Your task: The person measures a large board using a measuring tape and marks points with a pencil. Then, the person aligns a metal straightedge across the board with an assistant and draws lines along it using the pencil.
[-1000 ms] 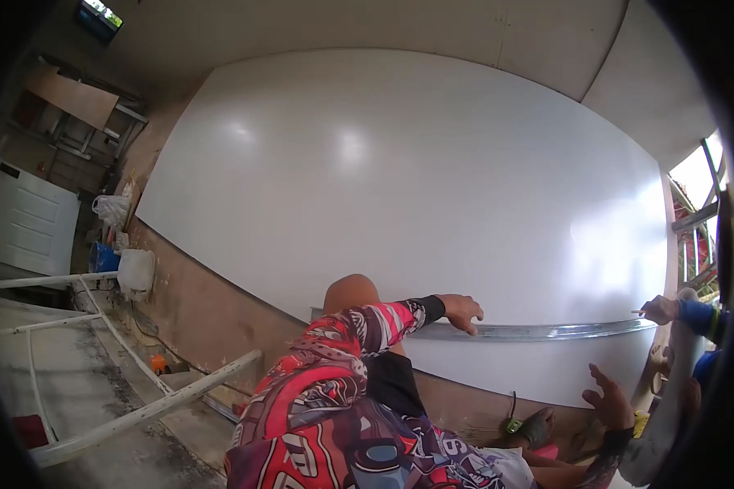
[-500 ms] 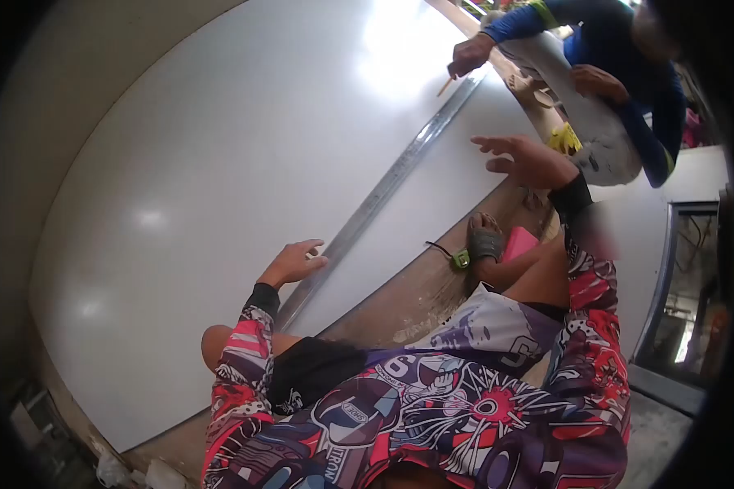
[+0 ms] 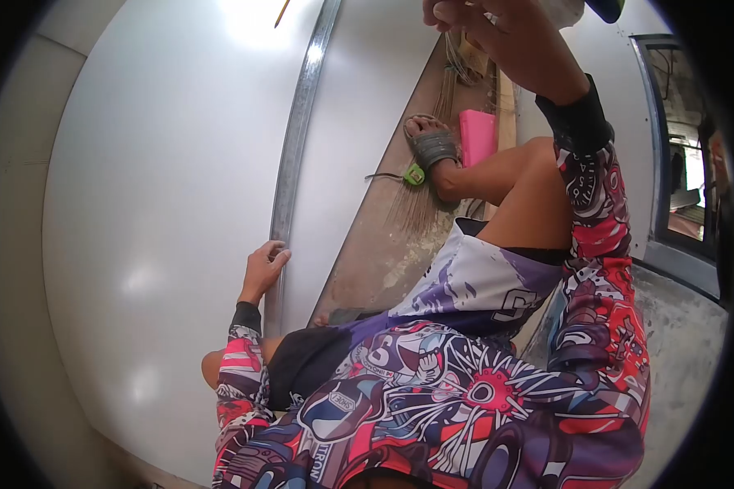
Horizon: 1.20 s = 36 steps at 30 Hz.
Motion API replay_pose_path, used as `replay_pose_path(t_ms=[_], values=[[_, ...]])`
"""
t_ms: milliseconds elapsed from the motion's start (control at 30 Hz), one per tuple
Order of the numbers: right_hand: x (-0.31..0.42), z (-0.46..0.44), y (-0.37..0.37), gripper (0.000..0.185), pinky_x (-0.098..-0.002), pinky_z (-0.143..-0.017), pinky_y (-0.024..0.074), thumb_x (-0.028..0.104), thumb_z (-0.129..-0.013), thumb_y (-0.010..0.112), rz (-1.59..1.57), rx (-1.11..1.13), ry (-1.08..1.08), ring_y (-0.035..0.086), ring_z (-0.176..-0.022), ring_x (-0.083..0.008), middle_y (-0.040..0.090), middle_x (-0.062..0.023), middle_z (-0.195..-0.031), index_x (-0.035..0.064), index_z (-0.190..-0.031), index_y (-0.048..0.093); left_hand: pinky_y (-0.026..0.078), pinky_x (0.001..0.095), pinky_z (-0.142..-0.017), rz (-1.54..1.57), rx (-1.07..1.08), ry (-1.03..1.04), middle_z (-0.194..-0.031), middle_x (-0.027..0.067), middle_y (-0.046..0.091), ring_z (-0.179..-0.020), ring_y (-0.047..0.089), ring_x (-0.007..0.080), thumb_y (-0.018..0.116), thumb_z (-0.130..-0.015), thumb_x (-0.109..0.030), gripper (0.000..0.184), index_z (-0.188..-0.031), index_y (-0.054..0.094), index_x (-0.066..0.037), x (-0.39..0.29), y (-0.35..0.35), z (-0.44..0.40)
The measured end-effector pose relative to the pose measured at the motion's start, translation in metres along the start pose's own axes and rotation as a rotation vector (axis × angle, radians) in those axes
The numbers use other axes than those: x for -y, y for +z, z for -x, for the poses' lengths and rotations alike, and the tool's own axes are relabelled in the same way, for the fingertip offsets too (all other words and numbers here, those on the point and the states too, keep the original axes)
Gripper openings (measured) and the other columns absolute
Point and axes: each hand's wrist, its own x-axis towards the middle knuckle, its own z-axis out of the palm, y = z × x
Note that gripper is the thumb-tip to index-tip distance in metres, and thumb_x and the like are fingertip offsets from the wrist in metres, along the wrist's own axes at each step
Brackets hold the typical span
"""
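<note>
My left hand [image 3: 264, 270] rests at the near end of a long metal straightedge bar [image 3: 298, 130], its fingers loosely bent and apart, touching or just above the bar's edge. The bar lies lengthwise across a large white sheet [image 3: 163, 179]. High at the top edge, my right hand [image 3: 514, 45] is raised above the floor, fingers loosely bent and partly cut off by the frame; I see nothing held in it. On the sheet's far part, a thin yellow-orange pencil-like stick [image 3: 282, 13] shows at the top edge, left of the bar; whatever holds it is out of view.
By my sandalled foot [image 3: 434, 151] lies a green tape measure [image 3: 414, 174], with a pink box-like object [image 3: 478, 137] beyond it. Broom-like bristles [image 3: 462, 65] lie near the wooden strip. A dark-framed glass panel [image 3: 683, 147] stands at right.
The view has turned, so the bar looks steeper and the co-worker is almost out of frame. My right hand's stretched fingers now look more bent. My left hand stays by the bar.
</note>
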Motion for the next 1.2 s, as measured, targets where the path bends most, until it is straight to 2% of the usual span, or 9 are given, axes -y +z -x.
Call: replay_pose_path(t_ms=[67, 167, 200, 267, 367, 500, 767, 967, 1200], values=[[-0.012, 0.006, 0.005, 0.037, -0.0344, -0.077, 0.0565, 0.008, -0.1, 0.064, 0.018, -0.008, -0.177, 0.071, -0.08, -0.0213, 0.074, -0.0127, -0.094, 0.0093, -0.137, 0.066, 0.058, 0.0414, -0.086, -0.086, -0.036, 0.004, -0.106, 0.0201, 0.075, -0.096, 0.074, 0.0318, 0.073, -0.093, -0.031, 0.043, -0.124, 0.07, -0.001, -0.016, 0.027, -0.01], [-0.01, 0.012, 0.009, 0.033, -0.0298, -0.069, 0.0522, 0.03, -0.104, 0.066, 0.089, 0.03, -0.159, 0.064, -0.073, -0.0154, 0.068, -0.0061, -0.086, 0.0116, -0.131, 0.071, 0.055, 0.0476, -0.092, -0.188, 0.027, 0.423, -0.118, 0.0183, 0.07, -0.106, 0.068, 0.0358, 0.073, -0.092, -0.031, 0.041, -0.123, 0.068, -0.005, -0.054, 0.086, -0.037], [-0.01, 0.013, 0.006, 0.046, -0.0344, -0.076, 0.0541, 0.03, -0.104, 0.065, 0.103, 0.108, -0.172, 0.066, -0.083, -0.0211, 0.07, -0.0093, -0.096, 0.0132, -0.146, 0.062, 0.054, 0.0482, -0.095, -0.299, 0.081, 0.47, -0.125, 0.0188, 0.066, -0.112, 0.065, 0.0375, 0.071, -0.092, -0.029, 0.042, -0.127, 0.065, -0.006, -0.081, 0.106, -0.051], [0.011, 0.012, 0.006, 0.043, -0.0395, -0.079, 0.0563, 0.006, -0.094, 0.07, 0.005, 0.119, -0.077, 0.071, -0.084, -0.0286, 0.071, -0.0145, -0.096, 0.013, -0.137, 0.068, 0.054, 0.048, -0.098, -0.33, -0.007, 0.692, -0.136, 0.0236, 0.058, -0.12, 0.061, 0.0417, 0.071, -0.088, -0.024, 0.054, -0.138, 0.058, -0.009, -0.109, 0.161, -0.095], [0.027, 0.014, 0.005, 0.048, -0.0411, -0.077, 0.0555, 0.004, -0.088, 0.072, -0.037, 0.186, -0.026, 0.069, -0.082, -0.031, 0.07, -0.0147, -0.096, 0.0099, -0.136, 0.067, 0.052, 0.0517, -0.099, -0.507, 0.006, 0.714, -0.147, 0.0285, 0.05, -0.131, 0.056, 0.0442, 0.066, -0.091, -0.025, 0.059, -0.149, 0.054, -0.025, -0.165, 0.204, -0.145], [0.04, 0.018, 0.002, 0.047, -0.0446, -0.08, 0.0538, 0.011, -0.089, 0.073, 0.038, 0.244, -0.061, 0.068, -0.085, -0.0331, 0.072, -0.0146, -0.101, 0.0067, -0.134, 0.067, 0.047, 0.056, -0.099, -0.605, 0.021, 0.652, -0.146, 0.0207, 0.052, -0.138, 0.048, 0.0378, 0.062, -0.093, -0.031, 0.039, -0.131, 0.066, -0.035, -0.181, 0.246, -0.174], [0.076, -0.003, -0.008, 0.049, -0.0469, -0.099, 0.0525, 0.01, -0.084, 0.075, 0.178, 0.313, -0.239, 0.069, -0.097, -0.0339, 0.072, -0.0129, -0.107, 0.0062, -0.132, 0.068, 0.048, 0.0587, -0.095, -0.59, -0.158, 0.796, -0.127, 0.0183, 0.057, -0.126, 0.055, 0.0367, 0.059, -0.094, -0.032, 0.034, -0.128, 0.066, -0.033, -0.173, 0.239, -0.143], [0.091, -0.01, 0.001, 0.051, -0.045, -0.087, 0.0536, 0.003, -0.082, 0.074, 0.063, 0.368, -0.383, 0.068, -0.092, -0.0306, 0.07, -0.0102, -0.097, 0.009, -0.132, 0.067, 0.049, 0.0499, -0.094, -0.301, 0.067, 0.775, -0.125, 0.0219, 0.056, -0.109, 0.062, 0.0403, 0.064, -0.093, -0.029, 0.058, -0.149, 0.052, -0.021, -0.174, 0.176, -0.075], [0.025, -0.057, 0.062, 0.041, -0.0488, -0.075, 0.0536, 0.011, -0.091, 0.07, -0.071, 0.537, -0.226, 0.068, -0.085, -0.0383, 0.07, -0.0169, -0.097, 0.0087, -0.132, 0.066, 0.051, 0.0486, -0.096, 0.166, 0.003, 0.332, -0.115, 0.0213, 0.068, -0.109, 0.066, 0.0396, 0.061, -0.099, -0.039, 0.042, -0.127, 0.069, -0.009, -0.177, 0.123, 0.036]])
